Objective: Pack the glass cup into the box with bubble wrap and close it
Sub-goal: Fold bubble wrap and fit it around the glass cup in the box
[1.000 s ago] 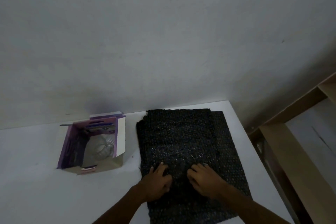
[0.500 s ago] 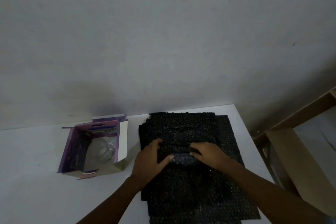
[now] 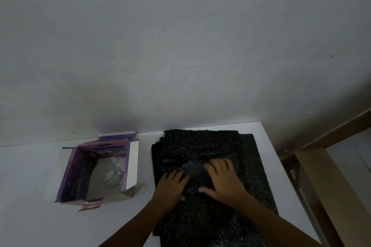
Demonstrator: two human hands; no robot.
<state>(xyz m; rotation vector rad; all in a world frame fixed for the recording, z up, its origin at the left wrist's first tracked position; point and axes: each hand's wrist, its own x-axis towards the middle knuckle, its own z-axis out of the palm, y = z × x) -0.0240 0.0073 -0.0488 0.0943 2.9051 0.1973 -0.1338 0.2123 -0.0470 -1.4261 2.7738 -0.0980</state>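
A sheet of black bubble wrap [image 3: 204, 146] lies spread on the right half of the white table [image 3: 30, 176]. In its middle the wrap is folded into a thick roll [image 3: 193, 168]. My left hand [image 3: 170, 185] grips the roll's left end, thumb underneath. My right hand [image 3: 222, 179] lies over the right part, fingers across the top and thumb at the near side. What the roll holds is hidden. To the left stands the open purple box [image 3: 70, 176], and a clear ribbed glass cup [image 3: 112, 173] shows inside it.
The grey wall rises right behind the table. The box's white flap [image 3: 132, 164] stands up on its right side, a hand's width from the wrap. Past the table's right edge stands a wooden frame [image 3: 329, 182].
Both hands have pushed the fold of bubble wrap away from me, from the sheet's near part to its middle. My right hand now lies over the top of the roll.
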